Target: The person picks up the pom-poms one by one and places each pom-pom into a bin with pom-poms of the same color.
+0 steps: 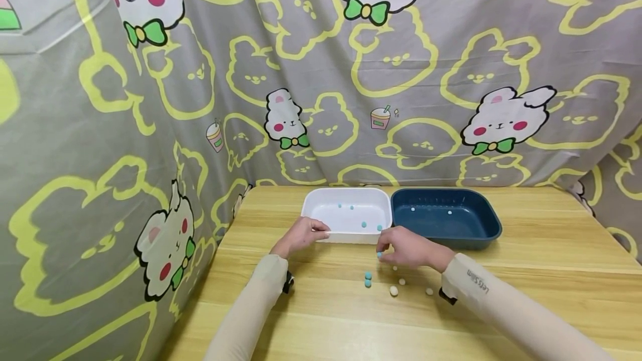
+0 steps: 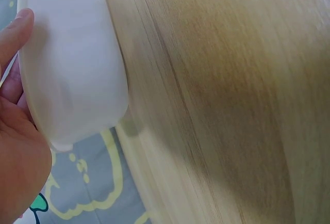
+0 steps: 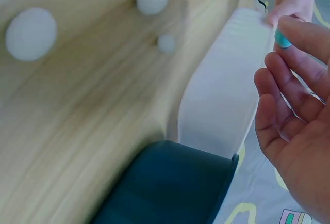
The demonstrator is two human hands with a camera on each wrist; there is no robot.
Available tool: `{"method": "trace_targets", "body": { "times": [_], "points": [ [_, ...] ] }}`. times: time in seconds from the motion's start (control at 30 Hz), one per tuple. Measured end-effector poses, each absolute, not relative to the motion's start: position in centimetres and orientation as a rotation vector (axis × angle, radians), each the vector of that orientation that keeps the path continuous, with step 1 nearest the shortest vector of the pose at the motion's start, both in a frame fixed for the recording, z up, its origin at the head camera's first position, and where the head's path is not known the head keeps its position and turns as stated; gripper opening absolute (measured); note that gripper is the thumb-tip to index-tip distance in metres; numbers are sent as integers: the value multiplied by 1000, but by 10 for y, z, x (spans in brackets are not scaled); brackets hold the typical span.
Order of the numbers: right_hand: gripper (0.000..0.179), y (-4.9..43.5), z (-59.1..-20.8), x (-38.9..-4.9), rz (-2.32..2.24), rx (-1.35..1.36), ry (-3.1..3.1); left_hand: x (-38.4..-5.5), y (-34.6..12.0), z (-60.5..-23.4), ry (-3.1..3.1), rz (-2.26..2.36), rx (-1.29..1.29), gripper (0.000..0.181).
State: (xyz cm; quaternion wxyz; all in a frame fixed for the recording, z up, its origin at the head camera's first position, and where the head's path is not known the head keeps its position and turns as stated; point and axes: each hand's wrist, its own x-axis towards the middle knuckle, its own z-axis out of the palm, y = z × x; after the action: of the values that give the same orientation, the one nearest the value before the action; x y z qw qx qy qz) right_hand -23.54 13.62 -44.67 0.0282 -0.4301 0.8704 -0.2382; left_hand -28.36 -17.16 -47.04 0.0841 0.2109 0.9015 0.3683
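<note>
My left hand grips the near rim of a white plastic bin at its left corner, thumb over the front wall and other fingers behind it in the left wrist view. Between thumb and forefinger, my right hand pinches a small turquoise ball, just in front of the bin's near right corner. Inside the white bin lie several turquoise balls. On the table nearer me, two turquoise balls sit together beside several white balls of differing sizes.
A dark blue bin stands against the white bin's right side, holding two small white balls. Both bins are at the back of the wooden table. A patterned grey curtain hangs behind and along the left.
</note>
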Motion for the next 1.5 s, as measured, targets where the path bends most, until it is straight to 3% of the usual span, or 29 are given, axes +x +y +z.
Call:
{"method": "trace_targets", "body": {
  "times": [1.5],
  "points": [
    [12,137,-426,-278,-824,-958,2883,-283,-171,-470,2698,1093,641,13]
  ]
}}
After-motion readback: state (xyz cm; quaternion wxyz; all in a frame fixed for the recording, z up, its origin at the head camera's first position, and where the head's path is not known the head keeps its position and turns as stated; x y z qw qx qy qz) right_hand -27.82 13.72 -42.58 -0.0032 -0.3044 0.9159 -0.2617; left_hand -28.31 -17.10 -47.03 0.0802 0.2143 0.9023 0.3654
